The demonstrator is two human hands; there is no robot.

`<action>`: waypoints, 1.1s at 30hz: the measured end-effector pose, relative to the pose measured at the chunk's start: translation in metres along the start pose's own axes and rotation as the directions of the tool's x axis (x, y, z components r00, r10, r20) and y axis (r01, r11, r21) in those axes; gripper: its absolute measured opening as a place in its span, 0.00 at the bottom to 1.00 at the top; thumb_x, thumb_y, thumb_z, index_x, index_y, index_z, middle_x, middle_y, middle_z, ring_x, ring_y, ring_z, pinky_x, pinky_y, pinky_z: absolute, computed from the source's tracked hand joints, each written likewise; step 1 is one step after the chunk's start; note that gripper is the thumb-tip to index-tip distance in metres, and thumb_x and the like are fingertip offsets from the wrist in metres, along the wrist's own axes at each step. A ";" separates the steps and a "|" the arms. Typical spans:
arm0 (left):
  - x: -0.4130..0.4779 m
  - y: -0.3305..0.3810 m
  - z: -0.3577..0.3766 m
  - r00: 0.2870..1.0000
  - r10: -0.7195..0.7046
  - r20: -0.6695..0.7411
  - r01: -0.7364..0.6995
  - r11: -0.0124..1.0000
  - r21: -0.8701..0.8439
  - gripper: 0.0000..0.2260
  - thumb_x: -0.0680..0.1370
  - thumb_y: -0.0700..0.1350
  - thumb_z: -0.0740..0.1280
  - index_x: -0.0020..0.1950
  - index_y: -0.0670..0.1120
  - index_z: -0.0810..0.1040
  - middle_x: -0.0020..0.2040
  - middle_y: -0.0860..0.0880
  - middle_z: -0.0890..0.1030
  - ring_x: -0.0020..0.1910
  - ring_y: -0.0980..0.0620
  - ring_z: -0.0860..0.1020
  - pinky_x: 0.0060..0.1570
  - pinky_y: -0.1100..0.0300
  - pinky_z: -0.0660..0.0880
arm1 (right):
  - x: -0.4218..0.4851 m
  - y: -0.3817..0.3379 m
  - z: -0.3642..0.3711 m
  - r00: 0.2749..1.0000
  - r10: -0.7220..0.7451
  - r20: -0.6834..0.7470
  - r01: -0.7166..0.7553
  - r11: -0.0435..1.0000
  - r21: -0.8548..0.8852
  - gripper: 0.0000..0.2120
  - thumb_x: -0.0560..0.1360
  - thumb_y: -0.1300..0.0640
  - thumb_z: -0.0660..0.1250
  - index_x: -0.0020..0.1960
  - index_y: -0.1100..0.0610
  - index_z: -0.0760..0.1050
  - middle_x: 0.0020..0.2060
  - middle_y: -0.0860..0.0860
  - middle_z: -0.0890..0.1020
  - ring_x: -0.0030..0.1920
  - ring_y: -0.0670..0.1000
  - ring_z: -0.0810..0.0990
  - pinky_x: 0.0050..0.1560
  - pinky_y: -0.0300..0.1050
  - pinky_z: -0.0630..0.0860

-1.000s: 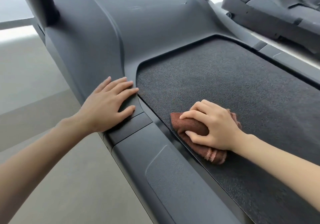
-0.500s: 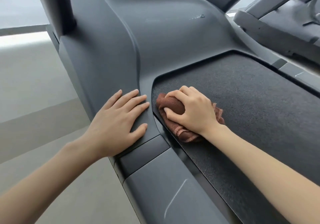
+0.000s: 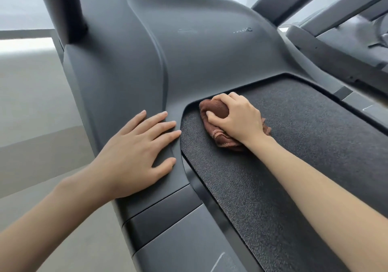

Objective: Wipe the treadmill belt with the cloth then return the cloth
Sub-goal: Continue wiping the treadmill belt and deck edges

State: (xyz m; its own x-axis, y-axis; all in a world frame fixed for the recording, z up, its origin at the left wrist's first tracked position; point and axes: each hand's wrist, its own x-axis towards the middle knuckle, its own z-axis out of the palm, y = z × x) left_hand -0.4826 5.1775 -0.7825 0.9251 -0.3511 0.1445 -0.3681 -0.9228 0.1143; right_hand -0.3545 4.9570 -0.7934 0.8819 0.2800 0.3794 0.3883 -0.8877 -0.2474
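Observation:
The black textured treadmill belt (image 3: 294, 145) runs from the middle to the lower right. A bunched brown cloth (image 3: 216, 111) lies on the belt's front left corner, right against the grey motor cover (image 3: 189, 51). My right hand (image 3: 237, 118) grips the cloth from above, fingers curled round it, pressing it onto the belt. My left hand (image 3: 136, 152) rests flat with fingers spread on the grey side rail (image 3: 168, 219), just left of the belt's edge.
A dark upright post (image 3: 65, 9) rises at the upper left. A second treadmill (image 3: 346, 40) stands at the upper right. Pale floor (image 3: 31, 103) lies to the left of the machine.
My right hand has slid the cloth forward along the belt's left edge up to the front corner by the motor cover. My left hand has stayed on the rail.

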 end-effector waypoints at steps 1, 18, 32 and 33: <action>0.000 0.001 0.000 1.000 -0.002 -0.004 0.002 1.000 -0.004 0.32 0.72 0.64 0.40 0.74 0.57 0.60 0.74 0.59 0.59 0.75 0.59 0.46 0.72 0.57 0.36 | 0.006 0.008 0.000 1.000 0.027 -0.004 -0.027 1.000 -0.012 0.17 0.69 0.39 0.66 0.55 0.45 0.76 0.47 0.47 0.77 0.53 0.53 0.75 0.47 0.45 0.69; 0.009 0.009 0.006 0.997 0.012 -0.074 -0.009 0.999 0.040 0.29 0.74 0.61 0.52 0.67 0.46 0.73 0.67 0.51 0.73 0.71 0.52 0.64 0.70 0.48 0.51 | 0.024 0.045 0.001 0.914 0.379 -0.146 -0.400 0.902 -0.165 0.20 0.71 0.40 0.63 0.58 0.50 0.75 0.53 0.56 0.77 0.56 0.60 0.73 0.56 0.51 0.68; 0.007 0.011 0.007 1.000 -0.022 -0.020 0.025 0.990 0.140 0.37 0.71 0.64 0.35 0.76 0.50 0.57 0.76 0.56 0.57 0.75 0.58 0.47 0.72 0.53 0.35 | -0.073 -0.045 -0.023 0.997 -0.047 0.057 0.050 0.997 -0.055 0.17 0.70 0.41 0.66 0.55 0.48 0.77 0.46 0.50 0.76 0.50 0.54 0.74 0.52 0.49 0.68; 0.007 0.011 0.007 1.000 -0.022 -0.018 0.025 0.988 0.155 0.38 0.70 0.64 0.34 0.76 0.51 0.55 0.76 0.56 0.56 0.75 0.59 0.46 0.72 0.54 0.34 | -0.085 -0.045 -0.029 0.995 -0.072 0.066 0.074 0.997 -0.037 0.17 0.70 0.42 0.66 0.55 0.48 0.77 0.45 0.49 0.76 0.50 0.54 0.74 0.51 0.49 0.69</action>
State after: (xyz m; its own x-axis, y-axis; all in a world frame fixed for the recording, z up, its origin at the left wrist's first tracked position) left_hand -0.4794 5.1640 -0.7876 0.9312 -0.3278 0.1593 -0.3264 -0.9446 -0.0358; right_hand -0.4546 4.9624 -0.7885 0.8676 0.3665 0.3361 0.4423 -0.8776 -0.1849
